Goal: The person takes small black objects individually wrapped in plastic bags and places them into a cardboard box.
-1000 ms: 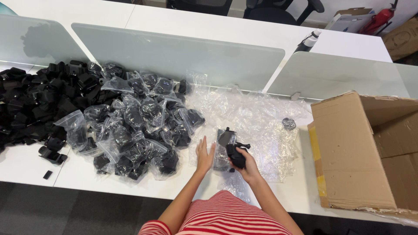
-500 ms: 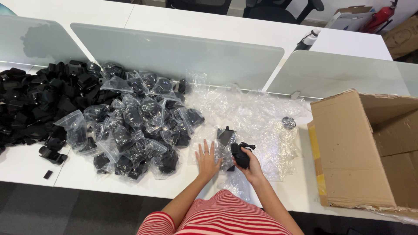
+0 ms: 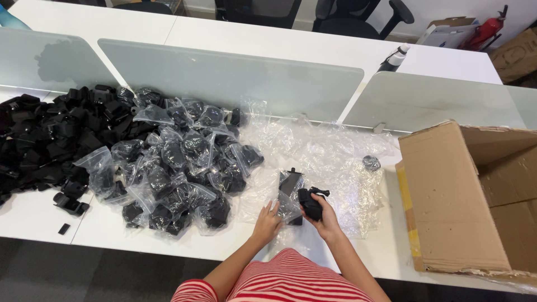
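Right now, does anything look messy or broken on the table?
Yes. The cardboard box has a ragged, torn lower edge. A little black piece lies alone near the table's front edge, apart from the pile of black parts. Empty clear bags lie crumpled.

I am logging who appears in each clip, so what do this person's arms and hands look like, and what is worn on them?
Both arms are bare from the shoulder down. The left hand and right hand wear no gloves; no ring, watch or bracelet shows. The only clothing in view is a red and white striped top, with a short sleeve at the left shoulder.
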